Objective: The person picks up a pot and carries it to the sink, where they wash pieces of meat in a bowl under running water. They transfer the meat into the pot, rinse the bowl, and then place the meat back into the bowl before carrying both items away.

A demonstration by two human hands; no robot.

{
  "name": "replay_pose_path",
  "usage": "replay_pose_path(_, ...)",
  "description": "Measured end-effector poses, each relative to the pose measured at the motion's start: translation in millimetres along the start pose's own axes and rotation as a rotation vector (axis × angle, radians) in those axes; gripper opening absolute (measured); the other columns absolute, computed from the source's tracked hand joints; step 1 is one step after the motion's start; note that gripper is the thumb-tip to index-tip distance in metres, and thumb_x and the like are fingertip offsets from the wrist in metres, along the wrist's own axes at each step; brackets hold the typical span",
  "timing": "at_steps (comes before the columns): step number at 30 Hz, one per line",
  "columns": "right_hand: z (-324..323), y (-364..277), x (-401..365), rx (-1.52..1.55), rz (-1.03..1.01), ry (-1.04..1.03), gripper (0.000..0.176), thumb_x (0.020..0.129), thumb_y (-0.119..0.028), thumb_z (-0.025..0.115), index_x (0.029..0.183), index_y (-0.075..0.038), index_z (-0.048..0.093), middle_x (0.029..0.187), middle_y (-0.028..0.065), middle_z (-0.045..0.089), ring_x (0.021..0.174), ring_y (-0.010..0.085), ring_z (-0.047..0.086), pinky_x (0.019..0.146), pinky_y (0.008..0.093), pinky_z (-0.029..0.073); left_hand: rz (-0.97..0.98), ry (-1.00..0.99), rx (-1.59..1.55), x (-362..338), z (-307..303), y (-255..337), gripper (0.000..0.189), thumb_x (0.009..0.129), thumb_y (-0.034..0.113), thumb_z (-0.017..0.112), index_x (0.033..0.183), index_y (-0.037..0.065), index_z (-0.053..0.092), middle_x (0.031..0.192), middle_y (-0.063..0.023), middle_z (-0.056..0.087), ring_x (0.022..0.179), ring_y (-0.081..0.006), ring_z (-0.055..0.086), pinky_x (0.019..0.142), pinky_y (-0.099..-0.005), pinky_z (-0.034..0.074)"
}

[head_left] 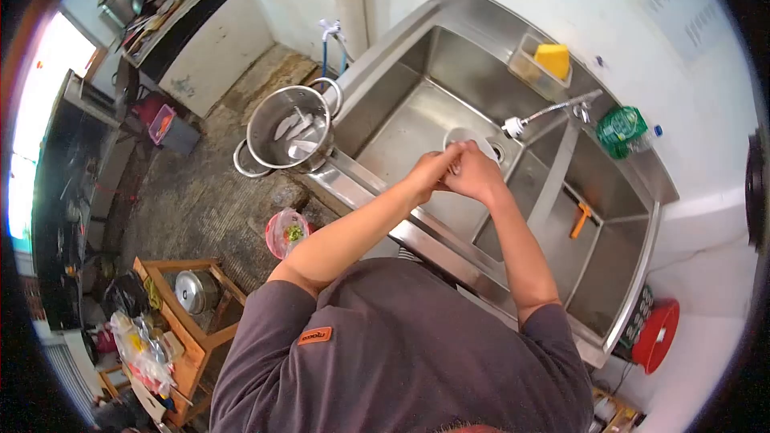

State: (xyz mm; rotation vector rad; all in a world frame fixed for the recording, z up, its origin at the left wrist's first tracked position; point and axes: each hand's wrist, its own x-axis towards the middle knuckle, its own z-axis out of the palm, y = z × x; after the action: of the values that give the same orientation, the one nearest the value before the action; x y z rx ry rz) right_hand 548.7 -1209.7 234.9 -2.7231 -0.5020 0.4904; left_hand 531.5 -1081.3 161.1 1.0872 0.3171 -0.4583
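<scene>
**A:** What's on your feed, starting from the left?

**B:** Low at the left I see a wooden rack (210, 337) on the floor. Right of it, near the sink's foot, lies a pink plastic bag (287, 232). Above that, a steel pot (265, 152) stands on the left ledge of the steel sink (401, 124), with utensils lying inside it.

**A:** And the hands?

**B:** Both arms reach into the left basin. The left hand (429, 174) and right hand (479, 176) are pressed together, fingers curled onto the near edge of a white bowl (468, 138). The bowl sits low in that basin, just left of the spray tap (514, 126). From here the fingers overlap, so I'd say both grip it, though I can't tell which one bears the weight.

**A:** Further right?

**B:** The tap's hose runs up to the back ledge. On the far rim a yellow sponge (552, 58) sits in a clear tub. Right of the tap stands a green bottle (620, 128). In the right basin I see a small orange tool (580, 220), well apart from the hands. Past the sink's right end, low against the wall, is a red lid (659, 335).
</scene>
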Motion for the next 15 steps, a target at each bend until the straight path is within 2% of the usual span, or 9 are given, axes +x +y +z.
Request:
replay_pose_path(2,7.4,12.2,4.5,0.108,-0.163,0.018,0.065,0.076,-0.045,0.064,0.124,-0.003,0.052,0.12,0.0206,0.053,0.109,0.0362,0.056,0.093,0.0411,0.046,-0.012,-0.004,-0.014,-5.3,-4.5,4.6,0.053,0.084,0.049,0.058,0.1,-0.001,0.059,0.09,-0.0106,0.063,0.076,-0.0195,0.065,0.065,-0.0348,0.058)
replay_pose_path(3,6.6,16.3,8.0,0.111,-0.149,0.013,0.065,0.076,-0.045,0.064,0.124,-0.003,0.052,0.12,0.0206,0.053,0.109,0.0362,0.056,0.093,0.0411,0.046,-0.005,0.01,-0.031,-7.9,-6.2,7.1,0.05,0.086,0.046,0.055,0.1,-0.001,0.059,0.089,-0.0097,0.063,0.076,-0.0198,0.065,0.064,-0.0351,0.058)
replay_pose_path(5,5.1,23.0,15.5,0.278,-0.209,-0.162,0.074,0.075,-0.049,0.066,0.131,-0.003,0.047,0.123,0.0225,0.05,0.113,0.0372,0.053,0.096,0.0393,0.044,-0.006,0.024,-0.022,-7.0,-8.6,7.7,0.047,0.088,0.044,0.051,0.1,-0.001,0.059,0.087,-0.01,0.062,0.074,-0.0205,0.065,0.061,-0.0351,0.059)
replay_pose_path(10,10.7,29.5,22.4,0.259,-0.286,-0.173,0.072,0.075,-0.046,0.069,0.131,-0.005,0.048,0.127,0.0222,0.048,0.116,0.0364,0.051,0.098,0.0382,0.042,0.012,0.077,-0.036,-7.9,-13.4,5.4,0.047,0.088,0.04,0.047,0.104,-0.003,0.059,0.089,-0.0125,0.063,0.072,-0.0223,0.065,0.06,-0.0338,0.06)
replay_pose_path(15,16.4,39.6,22.2,0.417,-0.307,-0.077,0.066,0.072,-0.038,0.072,0.126,-0.006,0.053,0.126,0.0184,0.051,0.117,0.0324,0.051,0.099,0.0366,0.042,0.038,0.089,-0.076,-10.0,-22.0,5.3,0.049,0.088,0.039,0.045,0.109,-0.004,0.057,0.093,-0.0147,0.064,0.074,-0.0237,0.066,0.061,-0.0352,0.059)
